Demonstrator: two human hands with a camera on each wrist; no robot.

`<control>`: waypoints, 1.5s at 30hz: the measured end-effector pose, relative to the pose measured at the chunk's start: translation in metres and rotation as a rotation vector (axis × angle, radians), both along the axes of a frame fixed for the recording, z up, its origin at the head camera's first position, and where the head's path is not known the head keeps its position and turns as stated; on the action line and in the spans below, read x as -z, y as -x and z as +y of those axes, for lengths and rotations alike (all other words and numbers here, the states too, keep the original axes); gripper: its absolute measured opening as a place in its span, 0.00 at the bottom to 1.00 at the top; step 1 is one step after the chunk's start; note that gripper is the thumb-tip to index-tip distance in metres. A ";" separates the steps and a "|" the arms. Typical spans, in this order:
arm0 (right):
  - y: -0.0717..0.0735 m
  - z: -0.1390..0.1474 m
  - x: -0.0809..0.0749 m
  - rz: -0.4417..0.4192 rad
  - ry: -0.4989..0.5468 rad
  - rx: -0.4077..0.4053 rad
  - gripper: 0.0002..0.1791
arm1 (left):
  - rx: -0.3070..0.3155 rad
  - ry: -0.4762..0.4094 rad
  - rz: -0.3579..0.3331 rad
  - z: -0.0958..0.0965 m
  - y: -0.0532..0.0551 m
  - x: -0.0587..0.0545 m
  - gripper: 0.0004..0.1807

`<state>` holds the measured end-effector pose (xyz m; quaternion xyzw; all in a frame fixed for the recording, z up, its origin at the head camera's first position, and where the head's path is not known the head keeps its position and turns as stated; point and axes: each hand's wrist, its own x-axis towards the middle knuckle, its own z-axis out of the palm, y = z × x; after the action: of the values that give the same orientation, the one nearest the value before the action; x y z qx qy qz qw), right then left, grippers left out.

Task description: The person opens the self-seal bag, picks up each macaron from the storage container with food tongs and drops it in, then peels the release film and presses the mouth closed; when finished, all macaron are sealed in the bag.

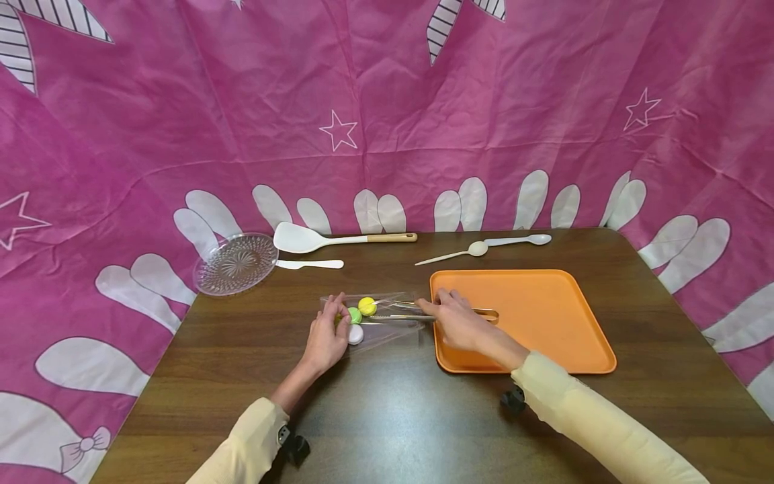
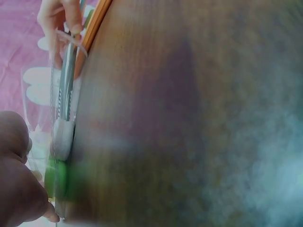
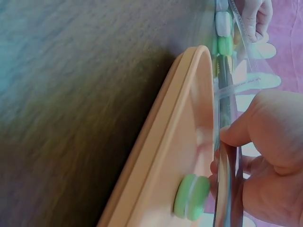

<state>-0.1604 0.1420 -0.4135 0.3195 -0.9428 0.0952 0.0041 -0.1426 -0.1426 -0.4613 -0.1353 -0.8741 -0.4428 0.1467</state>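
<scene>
A clear plastic bag [image 1: 396, 332] lies on the table with yellow [image 1: 367, 306], green [image 1: 355, 315] and white [image 1: 355, 335] macarons in it. My left hand [image 1: 326, 339] pinches the bag's left end, beside the macarons. My right hand [image 1: 462, 323] grips metal tongs [image 1: 404, 317] over the left edge of the orange tray [image 1: 544, 323]. The tongs' toothed tips reach through the bag's open end, close to the macarons. In the right wrist view, a green macaron [image 3: 191, 196] sits on the tray beneath my right hand, which hides it from the head view.
Along the back lie a white spatula [image 1: 299, 238] with a wooden handle, a white knife [image 1: 311, 264], a cream spoon [image 1: 476, 249] and a white spoon [image 1: 538, 239]. A clear patterned plate [image 1: 236, 263] stands at the back left corner. A pink curtain hangs behind the table.
</scene>
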 end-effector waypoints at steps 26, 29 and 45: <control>-0.036 0.125 -0.028 0.107 0.091 -0.038 0.42 | -0.004 -0.025 -0.031 -0.001 -0.001 -0.002 0.08; -0.039 0.143 -0.026 0.162 0.122 -0.068 0.40 | -0.005 -0.028 -0.024 -0.001 -0.001 -0.002 0.08; -0.053 0.187 -0.002 0.228 0.192 -0.089 0.44 | -0.005 -0.032 -0.016 0.000 -0.001 0.000 0.09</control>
<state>-0.1071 0.3289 -0.4117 0.3679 -0.9076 0.1483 0.1373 -0.1418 -0.1428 -0.4613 -0.1271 -0.8685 -0.4573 0.1428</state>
